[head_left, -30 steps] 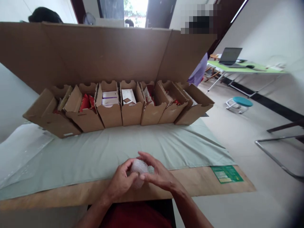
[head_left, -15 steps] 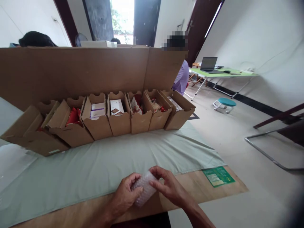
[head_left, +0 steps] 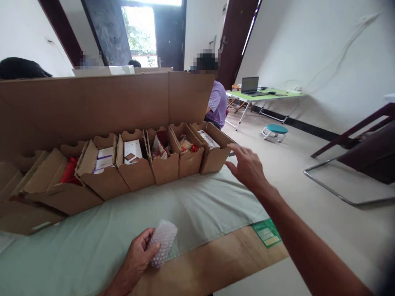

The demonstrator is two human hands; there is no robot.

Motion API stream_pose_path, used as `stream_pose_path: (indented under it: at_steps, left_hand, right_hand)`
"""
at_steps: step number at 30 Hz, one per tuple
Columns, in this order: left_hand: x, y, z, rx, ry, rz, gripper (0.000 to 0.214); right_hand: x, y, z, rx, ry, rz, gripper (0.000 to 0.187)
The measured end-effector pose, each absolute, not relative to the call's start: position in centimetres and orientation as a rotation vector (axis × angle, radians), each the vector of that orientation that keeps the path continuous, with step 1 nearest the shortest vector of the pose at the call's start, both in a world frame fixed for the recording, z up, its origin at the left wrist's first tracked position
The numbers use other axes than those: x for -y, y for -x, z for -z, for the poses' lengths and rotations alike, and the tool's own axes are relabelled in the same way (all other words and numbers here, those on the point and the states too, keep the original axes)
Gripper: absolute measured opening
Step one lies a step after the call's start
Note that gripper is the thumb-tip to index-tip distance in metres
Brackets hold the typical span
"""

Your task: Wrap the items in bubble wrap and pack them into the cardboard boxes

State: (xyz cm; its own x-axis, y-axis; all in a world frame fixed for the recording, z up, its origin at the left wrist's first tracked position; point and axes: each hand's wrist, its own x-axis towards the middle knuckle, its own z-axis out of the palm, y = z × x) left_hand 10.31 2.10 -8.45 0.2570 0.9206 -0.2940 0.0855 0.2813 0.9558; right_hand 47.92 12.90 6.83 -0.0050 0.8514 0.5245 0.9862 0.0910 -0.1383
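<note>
My left hand (head_left: 140,255) grips a bubble-wrapped packet (head_left: 164,242) over the front of the table; what the wrap covers cannot be made out. Reaching forward, my right hand (head_left: 247,166) is open, its fingers beside the right side of the rightmost cardboard bin (head_left: 214,160). Whether they touch it I cannot tell. Inside that bin stand white boxes (head_left: 209,139). The bins to its left hold red-and-clear packets (head_left: 187,144), a red-and-white packet (head_left: 159,148), a white box with brown squares (head_left: 132,151), white-and-purple boxes (head_left: 104,159) and a red packet (head_left: 70,170).
A tall cardboard panel (head_left: 123,100) stands behind the bins. Pale green cloth (head_left: 123,218) covers much of the wooden table (head_left: 216,257), where a green printed sheet (head_left: 267,233) lies. Beyond are a person in purple (head_left: 217,105), a teal stool (head_left: 277,129) and a laptop (head_left: 250,85).
My right hand has let go of the bubble-wrapped packet and moved forward and right to the end bin. My left hand keeps the packet. The camera view has swung to the right.
</note>
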Motion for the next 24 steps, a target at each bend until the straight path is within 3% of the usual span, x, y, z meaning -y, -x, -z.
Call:
stream_pose_path:
  at_steps: [2, 7, 16, 24]
  left_hand:
    - [-2.1, -9.6, 9.2, -1.159, -1.134, -0.777, 0.053]
    - [-1.5, -9.3, 9.3, -1.173, -1.118, -0.822, 0.049]
    - [-0.6, -7.9, 6.5, -1.243, -1.084, -0.798, 0.045]
    - [0.8, -5.9, 6.3, -1.239, -1.039, -0.86, 0.053]
  right_hand:
    - [-16.3, -48.9, -8.0, 2.034, 1.861, 0.573, 0.054]
    - [-20.5, -47.9, -8.9, 2.422, 2.053, 0.554, 0.031]
    - [-15.6, -42.5, -12.2, 2.583, 2.256, 0.351, 0.029]
    - [-13.6, -34.3, -14.8, 2.679, 2.073, 0.13, 0.024]
